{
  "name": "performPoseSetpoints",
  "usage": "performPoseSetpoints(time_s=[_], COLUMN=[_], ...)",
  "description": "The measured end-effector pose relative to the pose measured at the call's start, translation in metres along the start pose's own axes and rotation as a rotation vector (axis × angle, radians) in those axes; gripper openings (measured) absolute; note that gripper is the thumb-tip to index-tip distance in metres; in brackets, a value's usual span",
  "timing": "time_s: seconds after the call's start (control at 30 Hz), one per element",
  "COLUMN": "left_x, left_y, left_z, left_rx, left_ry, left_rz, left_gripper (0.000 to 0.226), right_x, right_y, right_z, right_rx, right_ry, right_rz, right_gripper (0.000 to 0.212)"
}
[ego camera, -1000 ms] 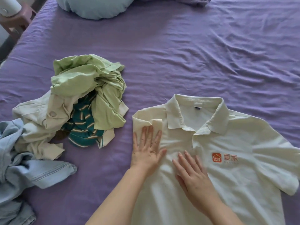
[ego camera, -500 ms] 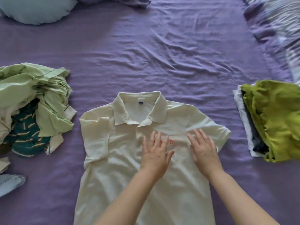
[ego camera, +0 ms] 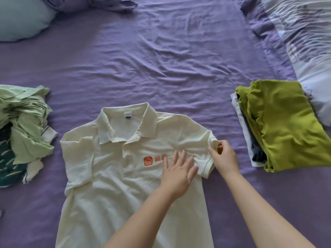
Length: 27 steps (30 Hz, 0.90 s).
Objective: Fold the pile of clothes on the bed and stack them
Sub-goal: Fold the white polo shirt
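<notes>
On the purple bed sheet [ego camera: 179,59] the cream polo shirt [ego camera: 111,176] lies flat, left hand [ego camera: 176,173] pressing it with fingers spread, right hand [ego camera: 224,158] pinching its sleeve [ego camera: 202,154].

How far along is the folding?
Done: a folded stack sits at right. In hand: the polo, one sleeve already folded in; left hand presses its chest, right hand pinches the other sleeve. Left: the unfolded pile.
</notes>
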<state>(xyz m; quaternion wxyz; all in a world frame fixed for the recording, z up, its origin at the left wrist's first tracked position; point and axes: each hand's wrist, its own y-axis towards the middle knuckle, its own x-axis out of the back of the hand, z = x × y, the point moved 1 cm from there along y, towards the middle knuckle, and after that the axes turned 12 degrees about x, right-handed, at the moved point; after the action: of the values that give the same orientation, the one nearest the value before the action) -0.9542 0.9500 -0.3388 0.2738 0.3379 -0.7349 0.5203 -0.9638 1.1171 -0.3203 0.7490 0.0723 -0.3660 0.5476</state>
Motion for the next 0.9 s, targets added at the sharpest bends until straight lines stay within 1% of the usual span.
performPoseSetpoints(time_s=[0.07,0.1,0.13,0.2,0.23,0.27,0.3,0.33,0.37,0.4,0.43,0.47,0.5,0.53,0.6,0.63,0.7,0.77,0.83,0.9], left_x=[0.014,0.022,0.03,0.043,0.048,0.052,0.055,0.057,0.059,0.061,0.06,0.06,0.06,0.059,0.053,0.049,0.041,0.028,0.016,0.007], left_y=[0.001,0.002,0.002,0.001,0.002,0.002,0.003,0.003,0.002,0.0,-0.001,-0.003,-0.005,-0.007,-0.013,-0.018,-0.031,-0.045,-0.062,-0.082], left_z=[-0.001,0.0,0.002,0.007,0.012,0.019,0.025,0.031,0.036,0.039,0.043,0.046,0.05,0.054,0.062,0.066,0.073,0.084,0.094,0.101], left_rx=[0.021,0.064,0.145,0.337,0.407,0.443,0.463,0.461,0.454,0.446,0.444,0.447,0.439,0.425,0.414,0.41,0.405,0.431,0.468,0.478], left_ry=[-0.249,-0.424,-0.668,-1.183,-1.367,-1.474,-1.539,-1.577,-1.596,-1.588,-1.583,-1.565,-1.533,-1.481,-1.412,-1.399,-1.386,-1.255,-1.136,-1.073], left_rz=[-0.067,-0.081,-0.048,0.134,0.198,0.219,0.218,0.208,0.199,0.183,0.164,0.133,0.098,0.064,-0.001,-0.03,-0.045,-0.073,-0.124,-0.148], left_gripper=[0.045,0.042,0.042,0.048,0.052,0.057,0.062,0.065,0.064,0.06,0.053,0.047,0.042,0.038,0.033,0.03,0.031,0.035,0.038,0.04], right_x=[-0.001,-0.002,-0.003,-0.01,-0.016,-0.023,-0.029,-0.034,-0.038,-0.041,-0.046,-0.052,-0.061,-0.071,-0.092,-0.099,-0.106,-0.107,-0.106,-0.105], right_y=[-0.006,-0.007,-0.008,-0.01,-0.011,-0.014,-0.016,-0.018,-0.019,-0.019,-0.019,-0.021,-0.023,-0.026,-0.03,-0.03,-0.027,-0.03,-0.041,-0.064], right_z=[0.01,0.015,0.022,0.041,0.05,0.058,0.065,0.068,0.068,0.064,0.059,0.053,0.048,0.043,0.031,0.024,0.021,0.026,0.033,0.043], right_rx=[0.03,0.05,0.084,0.174,0.202,0.184,0.122,0.066,0.068,0.154,0.276,0.419,0.53,0.594,0.621,0.6,0.541,0.508,0.522,0.591], right_ry=[0.043,0.028,0.008,0.03,0.115,0.263,0.411,0.496,0.447,0.253,-0.005,-0.224,-0.377,-0.511,-0.736,-0.803,-0.864,-0.908,-0.903,-0.831], right_rz=[-0.043,-0.053,-0.051,0.025,0.098,0.175,0.216,0.202,0.133,0.053,0.018,0.031,0.101,0.204,0.373,0.424,0.456,0.455,0.423,0.374], right_gripper=[0.018,0.017,0.016,0.015,0.015,0.015,0.016,0.018,0.019,0.02,0.027,0.04,0.053,0.062,0.064,0.063,0.065,0.065,0.066,0.067])
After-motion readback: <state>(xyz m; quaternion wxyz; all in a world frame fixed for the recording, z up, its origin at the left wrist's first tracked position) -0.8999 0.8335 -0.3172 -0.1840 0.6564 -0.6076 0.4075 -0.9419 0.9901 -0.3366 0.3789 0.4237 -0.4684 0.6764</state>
